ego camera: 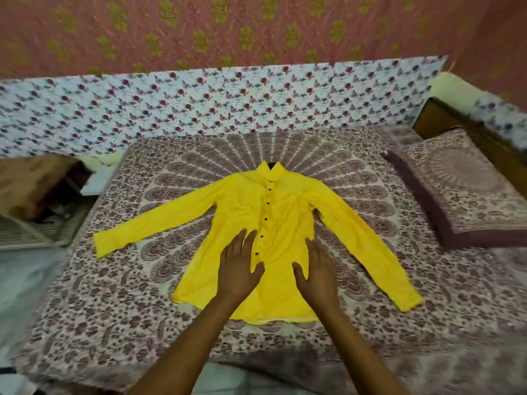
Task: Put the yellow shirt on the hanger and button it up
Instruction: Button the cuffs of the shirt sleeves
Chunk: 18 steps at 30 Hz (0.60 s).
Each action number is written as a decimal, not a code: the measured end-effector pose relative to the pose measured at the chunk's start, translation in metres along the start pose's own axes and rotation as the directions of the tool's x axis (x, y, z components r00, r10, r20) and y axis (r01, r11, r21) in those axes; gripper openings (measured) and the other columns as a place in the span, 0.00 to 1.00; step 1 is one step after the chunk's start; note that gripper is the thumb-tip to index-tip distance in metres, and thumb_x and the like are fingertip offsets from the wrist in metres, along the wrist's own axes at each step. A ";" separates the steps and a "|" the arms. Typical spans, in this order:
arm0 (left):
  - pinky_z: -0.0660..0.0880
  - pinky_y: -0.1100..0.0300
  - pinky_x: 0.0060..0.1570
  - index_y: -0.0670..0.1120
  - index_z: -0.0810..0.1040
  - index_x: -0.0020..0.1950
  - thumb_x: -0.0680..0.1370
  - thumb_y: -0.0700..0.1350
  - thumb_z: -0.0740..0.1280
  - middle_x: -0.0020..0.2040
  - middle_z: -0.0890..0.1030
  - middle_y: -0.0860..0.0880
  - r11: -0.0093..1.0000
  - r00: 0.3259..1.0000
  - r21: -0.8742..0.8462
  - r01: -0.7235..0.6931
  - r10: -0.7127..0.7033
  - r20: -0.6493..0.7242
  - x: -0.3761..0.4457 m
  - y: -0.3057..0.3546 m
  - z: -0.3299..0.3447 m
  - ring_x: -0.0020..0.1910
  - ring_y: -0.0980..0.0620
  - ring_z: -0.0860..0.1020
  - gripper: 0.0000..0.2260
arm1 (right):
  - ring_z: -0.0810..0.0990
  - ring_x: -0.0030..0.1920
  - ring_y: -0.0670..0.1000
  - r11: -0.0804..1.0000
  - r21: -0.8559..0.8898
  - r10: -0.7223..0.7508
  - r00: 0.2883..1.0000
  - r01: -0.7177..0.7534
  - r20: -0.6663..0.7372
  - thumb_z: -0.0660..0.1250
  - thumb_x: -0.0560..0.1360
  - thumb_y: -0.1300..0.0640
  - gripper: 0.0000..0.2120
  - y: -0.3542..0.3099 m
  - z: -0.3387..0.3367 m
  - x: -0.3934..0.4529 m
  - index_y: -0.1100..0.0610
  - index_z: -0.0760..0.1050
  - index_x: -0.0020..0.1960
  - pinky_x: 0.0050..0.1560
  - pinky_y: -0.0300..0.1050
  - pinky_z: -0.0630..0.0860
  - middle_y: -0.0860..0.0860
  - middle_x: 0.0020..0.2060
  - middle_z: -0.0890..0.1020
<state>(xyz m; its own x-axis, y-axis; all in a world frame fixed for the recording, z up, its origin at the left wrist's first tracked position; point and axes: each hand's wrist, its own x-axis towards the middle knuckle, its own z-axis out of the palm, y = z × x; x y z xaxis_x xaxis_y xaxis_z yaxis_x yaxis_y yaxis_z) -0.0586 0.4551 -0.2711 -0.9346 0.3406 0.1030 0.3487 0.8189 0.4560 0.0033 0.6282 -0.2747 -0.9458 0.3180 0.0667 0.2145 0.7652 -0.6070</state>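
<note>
Head view: both hands, left and right, flat on yellow shirt, grip released

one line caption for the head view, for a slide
Both open hands, left hand and right hand, over a buttoned yellow shirt spread flat on a patterned bed.

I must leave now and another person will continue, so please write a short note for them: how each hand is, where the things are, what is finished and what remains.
Left hand: open, fingers straight, flat over the lower front of the yellow shirt, left of the buttons.
Right hand: open too, over the lower front, right of the buttons.
The shirt lies face up on the bed, sleeves spread, front looking buttoned all the way down.
Something dark shows at the collar; it may be the hanger, I cannot tell.
Done: buttoning, as far as I see.
Left: check that the hanger is inside the shirt.
</note>
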 end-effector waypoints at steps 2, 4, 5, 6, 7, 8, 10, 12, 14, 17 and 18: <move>0.58 0.46 0.69 0.52 0.54 0.75 0.74 0.58 0.56 0.76 0.56 0.47 1.000 1.000 -0.024 0.018 -0.017 0.013 0.002 -0.048 -0.023 0.74 0.45 0.58 0.31 | 0.65 0.71 0.60 1.000 -0.025 -0.015 1.000 0.015 0.002 0.56 0.75 0.45 0.30 -0.041 0.033 0.006 0.59 0.62 0.72 0.67 0.61 0.63 0.59 0.70 0.67; 0.59 0.45 0.68 0.52 0.55 0.75 0.74 0.57 0.58 0.76 0.56 0.47 0.999 1.000 -0.034 0.020 -0.020 -0.001 0.007 -0.081 -0.040 0.74 0.44 0.58 0.30 | 0.65 0.70 0.59 1.000 -0.029 -0.010 1.000 0.011 0.014 0.57 0.74 0.46 0.30 -0.071 0.055 0.008 0.59 0.62 0.72 0.67 0.60 0.62 0.58 0.70 0.68; 0.60 0.44 0.68 0.51 0.56 0.75 0.74 0.57 0.57 0.76 0.57 0.47 0.999 1.000 -0.038 0.025 -0.025 -0.001 0.010 -0.099 -0.051 0.74 0.44 0.59 0.30 | 0.66 0.70 0.59 1.000 -0.026 -0.012 1.000 0.013 0.013 0.57 0.74 0.46 0.30 -0.087 0.069 0.010 0.59 0.62 0.72 0.67 0.59 0.63 0.59 0.70 0.68; 0.60 0.44 0.68 0.50 0.57 0.75 0.74 0.58 0.57 0.76 0.58 0.46 0.999 1.000 -0.042 0.031 -0.031 -0.006 0.015 -0.121 -0.063 0.73 0.44 0.60 0.31 | 0.67 0.69 0.60 1.000 -0.020 -0.014 1.000 0.014 0.024 0.57 0.74 0.46 0.30 -0.105 0.088 0.013 0.59 0.63 0.72 0.66 0.59 0.64 0.59 0.69 0.68; 0.60 0.44 0.68 0.50 0.57 0.75 0.74 0.58 0.57 0.75 0.59 0.46 0.999 0.999 -0.039 0.034 -0.035 -0.012 0.020 -0.136 -0.071 0.73 0.44 0.60 0.31 | 0.69 0.68 0.61 1.000 -0.013 -0.025 0.999 0.026 0.039 0.56 0.74 0.44 0.30 -0.116 0.101 0.015 0.60 0.64 0.71 0.64 0.60 0.65 0.60 0.69 0.69; 0.60 0.45 0.68 0.49 0.57 0.75 0.74 0.57 0.58 0.75 0.59 0.45 0.998 0.999 -0.032 0.050 -0.051 -0.007 0.025 -0.157 -0.080 0.73 0.43 0.60 0.30 | 0.70 0.67 0.61 0.999 -0.020 -0.041 0.997 0.042 0.065 0.54 0.74 0.42 0.31 -0.132 0.119 0.019 0.60 0.64 0.71 0.63 0.60 0.66 0.60 0.68 0.70; 0.59 0.46 0.69 0.49 0.57 0.75 0.76 0.55 0.61 0.76 0.58 0.46 0.997 0.997 -0.005 0.074 -0.074 0.017 0.032 -0.185 -0.090 0.74 0.44 0.59 0.29 | 0.69 0.68 0.61 0.998 -0.023 -0.054 0.994 0.057 0.098 0.51 0.73 0.41 0.33 -0.153 0.143 0.024 0.59 0.64 0.71 0.64 0.61 0.66 0.60 0.68 0.70; 0.60 0.46 0.68 0.49 0.58 0.75 0.76 0.53 0.62 0.76 0.58 0.46 0.996 0.996 0.001 0.089 -0.089 0.031 0.040 -0.214 -0.095 0.73 0.44 0.60 0.29 | 0.69 0.68 0.60 0.998 -0.018 -0.057 0.991 0.060 0.123 0.50 0.73 0.41 0.33 -0.173 0.167 0.033 0.59 0.64 0.71 0.64 0.62 0.66 0.59 0.68 0.70; 0.60 0.45 0.68 0.48 0.59 0.74 0.75 0.53 0.62 0.75 0.60 0.45 0.995 0.994 0.011 0.097 -0.097 0.044 0.047 -0.244 -0.095 0.73 0.43 0.61 0.29 | 0.68 0.68 0.61 0.998 -0.012 -0.065 0.988 0.067 0.144 0.50 0.73 0.41 0.32 -0.190 0.190 0.045 0.59 0.64 0.71 0.64 0.61 0.66 0.59 0.68 0.70; 0.62 0.45 0.67 0.47 0.60 0.74 0.74 0.59 0.54 0.74 0.63 0.44 0.990 0.988 0.020 0.139 -0.140 0.062 0.055 -0.284 -0.089 0.72 0.43 0.63 0.31 | 0.69 0.68 0.61 0.997 -0.024 -0.070 0.981 0.076 0.181 0.50 0.73 0.42 0.32 -0.206 0.225 0.068 0.60 0.64 0.70 0.64 0.60 0.66 0.60 0.68 0.70; 0.63 0.44 0.67 0.47 0.61 0.74 0.73 0.59 0.53 0.73 0.64 0.43 0.987 0.985 0.026 0.158 -0.159 0.072 0.058 -0.300 -0.083 0.71 0.42 0.64 0.31 | 0.69 0.68 0.61 0.997 -0.027 -0.063 0.978 0.070 0.197 0.50 0.73 0.42 0.32 -0.208 0.242 0.077 0.61 0.65 0.70 0.64 0.59 0.66 0.61 0.68 0.70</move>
<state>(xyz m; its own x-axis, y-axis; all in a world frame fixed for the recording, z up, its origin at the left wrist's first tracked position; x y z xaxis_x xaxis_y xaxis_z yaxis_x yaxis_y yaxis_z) -0.2232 0.1903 -0.3287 -0.9706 0.2382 -0.0347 0.1987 0.8741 0.4433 -0.1730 0.3582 -0.3346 -0.9869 0.1524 -0.0522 0.1543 0.8006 -0.5790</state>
